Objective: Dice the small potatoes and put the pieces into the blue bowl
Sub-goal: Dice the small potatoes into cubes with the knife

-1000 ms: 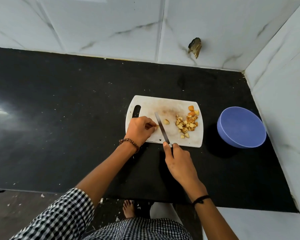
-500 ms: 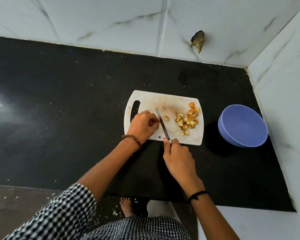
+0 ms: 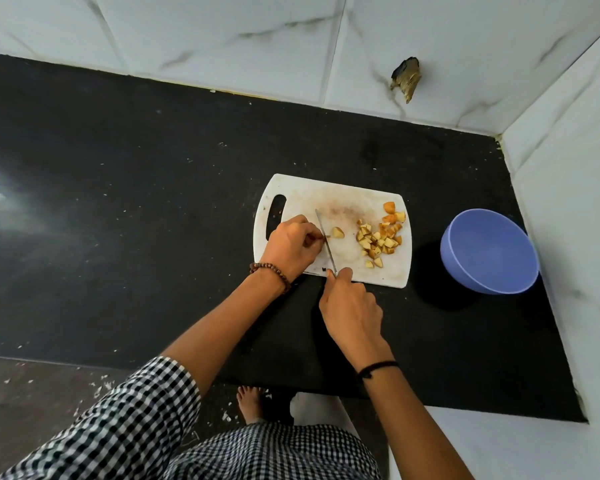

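Note:
A white cutting board (image 3: 347, 197) lies on the black counter. On its right side sits a pile of diced potato pieces (image 3: 380, 239), and one loose piece (image 3: 338, 232) lies nearer the middle. My left hand (image 3: 291, 245) pinches a small potato bit at the board's left, mostly hidden by the fingers. My right hand (image 3: 349, 306) grips a knife (image 3: 325, 242) whose thin blade runs up the board right beside my left fingertips. The blue bowl (image 3: 489, 251) stands empty to the right of the board.
The black counter (image 3: 136, 202) stretches wide to the left, with small white scraps scattered on it. White marble walls close off the back and right; a broken patch (image 3: 406, 77) marks the back wall. The counter's front edge lies near my body.
The camera view shifted slightly. The knife blade has moved a little left, closer against my left fingertips. The pile and bowl are unchanged.

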The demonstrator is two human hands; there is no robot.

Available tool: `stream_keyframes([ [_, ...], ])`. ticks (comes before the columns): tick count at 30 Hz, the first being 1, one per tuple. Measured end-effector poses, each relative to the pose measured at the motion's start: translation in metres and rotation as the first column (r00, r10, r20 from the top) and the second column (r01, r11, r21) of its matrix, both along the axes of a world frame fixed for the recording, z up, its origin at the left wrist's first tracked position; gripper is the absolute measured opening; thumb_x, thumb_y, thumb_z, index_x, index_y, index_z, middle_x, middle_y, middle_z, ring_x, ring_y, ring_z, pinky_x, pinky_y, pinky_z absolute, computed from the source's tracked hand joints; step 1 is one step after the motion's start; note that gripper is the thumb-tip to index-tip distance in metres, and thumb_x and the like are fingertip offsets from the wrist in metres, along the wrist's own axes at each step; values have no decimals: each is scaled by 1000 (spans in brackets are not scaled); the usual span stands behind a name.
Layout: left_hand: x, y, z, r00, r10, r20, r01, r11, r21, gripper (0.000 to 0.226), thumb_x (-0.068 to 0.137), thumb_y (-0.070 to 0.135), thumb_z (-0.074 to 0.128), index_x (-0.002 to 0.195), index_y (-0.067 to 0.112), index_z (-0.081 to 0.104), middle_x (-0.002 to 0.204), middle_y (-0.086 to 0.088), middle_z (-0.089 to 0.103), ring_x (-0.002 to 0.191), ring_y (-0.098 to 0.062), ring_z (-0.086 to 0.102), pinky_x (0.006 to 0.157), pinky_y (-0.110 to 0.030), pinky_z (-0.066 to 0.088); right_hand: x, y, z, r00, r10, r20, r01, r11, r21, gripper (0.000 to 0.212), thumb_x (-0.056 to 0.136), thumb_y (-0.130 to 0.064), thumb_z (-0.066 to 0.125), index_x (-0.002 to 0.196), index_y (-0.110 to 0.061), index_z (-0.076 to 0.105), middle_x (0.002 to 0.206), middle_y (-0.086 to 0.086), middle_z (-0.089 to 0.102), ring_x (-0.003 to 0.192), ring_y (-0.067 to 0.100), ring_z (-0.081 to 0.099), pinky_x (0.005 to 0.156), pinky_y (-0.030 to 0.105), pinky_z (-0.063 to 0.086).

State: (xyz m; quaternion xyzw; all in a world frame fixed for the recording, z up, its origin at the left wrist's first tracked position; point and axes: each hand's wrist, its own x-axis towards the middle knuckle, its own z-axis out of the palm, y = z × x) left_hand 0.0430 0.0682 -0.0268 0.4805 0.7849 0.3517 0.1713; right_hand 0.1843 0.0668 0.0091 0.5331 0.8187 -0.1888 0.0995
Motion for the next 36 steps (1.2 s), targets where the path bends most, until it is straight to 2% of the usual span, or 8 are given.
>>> stream_keyframes([
  [6,0,1,1,999,27,31,-26,999,-27,10,86,16,68,91,10,73,93,-2,64,82,-14,61,79,-30,55,14,-6,3,1000,-5,-8,4,997,-78,42,109,-44,22,119,-11,46,112,14,62,104,35,61,74,42,42],
  [10,-1,1,3,999,35,42,-34,999,-25,9,85,15,68,90,9,73,92,-3,64,81,-14,61,79,-30,55,29,-15,5,1000,-13,-3,12,995,-97,40,108,-45,22,114,-14,46,106,10,61,97,30,62,77,42,50],
  [19,-3,-1,8,997,20,71,-15,998,-68,10,85,15,69,93,11,73,93,-1,67,84,-11,62,83,-27,55,63,-29,5,998,-62,-11,59,984,-167,40,106,-51,21,106,-20,47,94,3,59,84,18,61,73,37,51],
  [25,-4,-10,10,987,-5,160,16,997,-72,14,86,6,66,95,13,75,99,2,65,87,-5,58,85,-13,47,62,-28,9,972,-165,-170,142,980,-138,43,105,-53,25,99,-21,52,83,2,61,74,16,61,63,34,50],
  [28,-6,-15,9,975,79,207,-70,996,-47,18,88,4,62,98,13,74,103,2,67,90,-4,59,85,-11,45,51,-26,11,973,-128,-193,110,989,-104,45,105,-54,24,103,-19,52,89,3,61,82,21,63,71,41,54],
  [30,-8,-17,10,971,116,211,-113,993,-26,18,88,4,61,100,12,72,103,1,68,91,-5,60,85,-12,45,38,-25,12,981,-90,-173,73,992,-105,45,106,-52,23,107,-18,52,91,1,58,86,21,61,74,40,52],
  [33,-10,-18,12,977,122,172,-124,992,1,17,88,4,62,102,10,70,104,-1,68,90,-7,60,85,-15,48,22,-26,7,985,-74,-155,57,992,-113,45,107,-51,24,108,-16,52,90,0,55,87,21,59,73,38,48],
  [36,-15,-16,11,990,100,96,-103,994,21,17,88,5,61,100,13,70,105,0,67,89,-8,62,85,-19,51,26,-28,1,981,-117,-155,101,989,-110,46,106,-51,24,108,-15,52,101,6,60,92,25,61,75,40,49],
])
